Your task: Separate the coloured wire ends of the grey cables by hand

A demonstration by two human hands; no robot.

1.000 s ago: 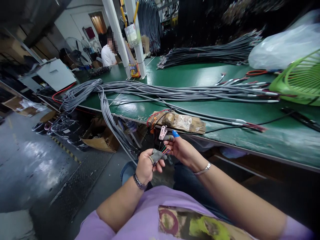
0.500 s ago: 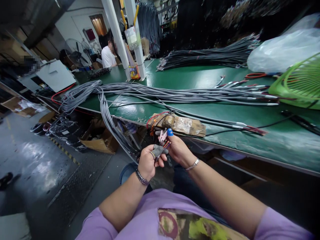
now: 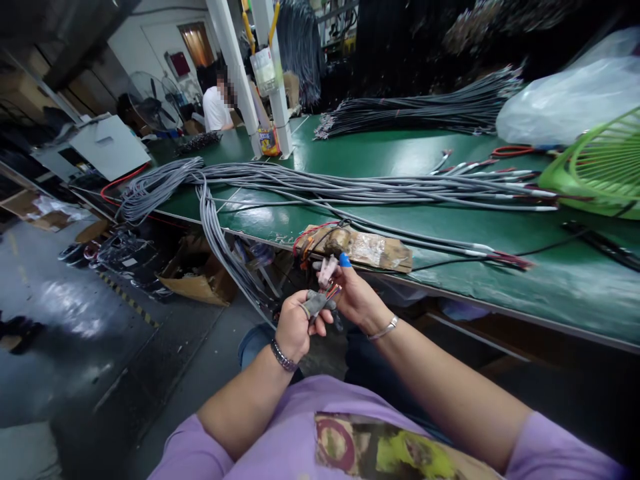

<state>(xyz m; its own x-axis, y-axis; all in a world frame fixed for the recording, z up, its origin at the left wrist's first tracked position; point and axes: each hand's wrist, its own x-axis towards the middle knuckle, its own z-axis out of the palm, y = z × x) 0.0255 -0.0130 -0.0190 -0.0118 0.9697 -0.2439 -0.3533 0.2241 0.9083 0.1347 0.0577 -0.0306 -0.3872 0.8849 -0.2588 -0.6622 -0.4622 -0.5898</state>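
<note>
My left hand [image 3: 296,327] grips the end of a grey cable [image 3: 315,303] whose coloured wires fan out toward my right hand. My right hand [image 3: 357,300], with a blue cap on one fingertip, pinches a small pale pink connector [image 3: 327,270] right above those wire ends. Both hands hover in front of the green table's front edge [image 3: 450,283], below a brown taped block [image 3: 365,248] with red wires at its left end.
A long bundle of grey cables [image 3: 350,187] lies across the table and droops off its left edge. A darker cable bundle [image 3: 425,107], a clear plastic bag [image 3: 565,97] and a green basket [image 3: 600,163] sit farther back. Another person [image 3: 216,107] sits far left by a white post.
My hands came closer together and rose slightly toward the table edge; the pink connector now sits just above the wire ends. The view shifted a little.
</note>
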